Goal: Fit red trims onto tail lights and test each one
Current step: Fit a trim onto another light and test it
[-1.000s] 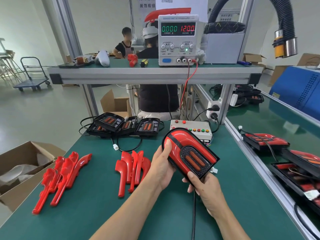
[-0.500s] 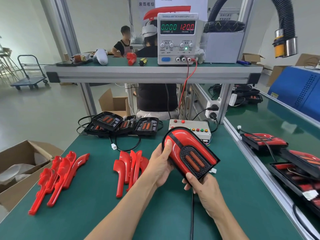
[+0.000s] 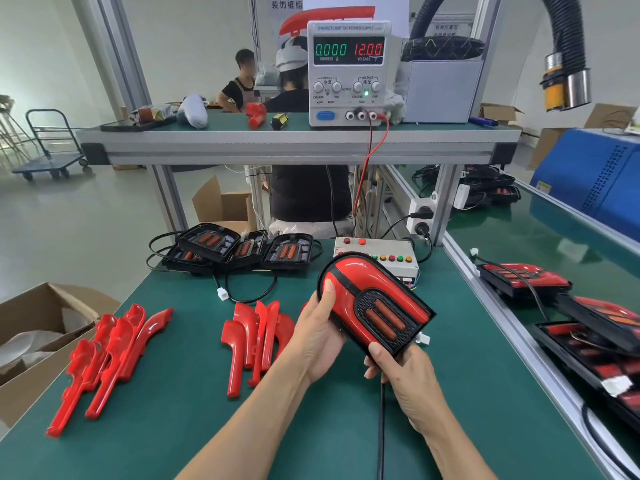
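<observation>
Loose red trims [image 3: 107,355] lie at left on the bench [image 3: 173,427], then the left hand [image 3: 318,337] and right hand [image 3: 403,372] grip the tail light [image 3: 374,306] by its edges above it, seemingly light, rigid, glossy and slippery.

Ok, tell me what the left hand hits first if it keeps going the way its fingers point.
Probably the control box. The left hand grips the tail light, thumb pointing up and away from the person. Depth is unclear, so it might pass above it.

Cable [image 3: 381,431] cut off (bottom edge)
</observation>
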Demonstrator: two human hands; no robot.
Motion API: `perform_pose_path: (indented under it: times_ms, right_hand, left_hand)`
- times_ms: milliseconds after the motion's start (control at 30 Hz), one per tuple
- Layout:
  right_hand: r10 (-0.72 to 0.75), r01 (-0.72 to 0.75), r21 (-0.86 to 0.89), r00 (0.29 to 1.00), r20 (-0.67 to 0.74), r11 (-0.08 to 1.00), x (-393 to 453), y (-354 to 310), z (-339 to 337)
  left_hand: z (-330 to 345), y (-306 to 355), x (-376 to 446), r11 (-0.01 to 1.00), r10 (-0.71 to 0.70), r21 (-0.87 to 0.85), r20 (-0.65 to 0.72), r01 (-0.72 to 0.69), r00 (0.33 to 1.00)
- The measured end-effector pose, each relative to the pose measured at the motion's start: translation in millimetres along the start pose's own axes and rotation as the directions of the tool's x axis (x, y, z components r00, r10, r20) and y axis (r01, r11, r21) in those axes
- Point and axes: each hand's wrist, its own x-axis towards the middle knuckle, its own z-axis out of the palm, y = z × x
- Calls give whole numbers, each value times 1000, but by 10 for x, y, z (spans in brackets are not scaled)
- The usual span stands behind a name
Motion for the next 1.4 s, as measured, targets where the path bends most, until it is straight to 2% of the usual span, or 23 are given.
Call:
perform_pose_path:
  times_ms: [100, 333, 500, 600, 633, 700, 767, 800, 867, 933, 1000, 1033, 1100, 1133, 1167, 1200, 1233, 1267, 1300, 1333, 1400]
  right_hand:
    - [15, -15, 28, 1000, -2, 1000, -3, -9, 4]
    - [22, -19, 129, 1000, -19, 991, 9, -9, -2]
    - [20, -14, 140, 999, -45, 990, -8, -32, 20]
    - [33, -31, 96, 999, -15, 995, -26, -60, 23]
    - [34, -30, 92, 999, -35, 995, -36, -57, 17]
    - [54, -32, 116, 978, -199, 993, -53, -63, -43]
    - [4, 22, 60, 917, -398, 998, -82, -92, -199]
    - [-42, 47, 0, 904, -426, 999, -102, -132, -300]
    - [-68, 55, -52, 957, -284, 997, -119, -252, -483]
    - [-35, 35, -2, 992, -119, 999, -120, -363, -597]
    - [-21, 20, -12, 994, -110, 1000, -126, -433, -642]
    - [-12, 10, -17, 987, -159, 1000, -137, -442, -645]
    - [36, -26, 39, 957, -288, 999, -177, -366, -675]
    - [73, -51, 73, 934, -349, 996, -197, -311, -698]
    - [114, -78, 104, 905, -409, 992, -212, -253, -723]
    - [154, -103, 133, 869, -470, 986, -218, -196, -743]
    - [192, -125, 160, 825, -532, 979, -224, -141, -759]
    - [223, -142, 181, 777, -589, 973, -223, -99, -765]
    - [246, -155, 197, 731, -636, 968, -224, -71, -763]
    - [262, -160, 211, 692, -673, 964, -227, -58, -754]
    - [289, -162, 244, 645, -708, 956, -232, -63, -717]
  left_hand:
    - [-45, -44, -58, 997, 20, 79, 76, -26, 997]
    - [40, -76, -61, 979, 88, 187, 1, -87, 996]
    - [39, -75, -69, 985, 89, 152, -6, -87, 996]
    - [29, -34, -58, 990, 79, 117, 5, -79, 997]
    - [34, -9, -47, 991, 78, 110, -10, -77, 997]
    - [35, 63, -9, 993, 71, 99, -44, -67, 996]
    - [28, 146, 37, 994, 44, 105, -13, -42, 999]
    - [32, 173, 59, 990, 30, 140, 24, -33, 999]
    - [102, 178, 81, 972, -13, 235, 131, -18, 991]
    - [250, 83, 61, 952, -87, 306, 210, 19, 974]
    - [415, -44, 35, 908, -102, 420, 214, 3, 971]
    - [489, -75, 28, 840, -69, 540, 189, -45, 980]
    - [554, -89, -17, 574, 69, 813, 76, -102, 995]
    - [534, -101, -87, 458, 168, 884, 19, -95, 986]
    - [528, -102, -203, 407, 240, 906, 13, -113, 971]
    - [509, -117, -340, 354, 251, 926, 43, -133, 967]
    - [470, -156, -509, 254, 213, 952, 116, -169, 970]
    - [437, -182, -678, 120, 104, 971, 196, -208, 975]
    - [382, -233, -836, -4, -36, 976, 219, -219, 975]
    - [338, -298, -969, -85, -136, 970, 215, -227, 967]
    - [251, -483, -1186, -350, -243, 870, 273, -347, 931]
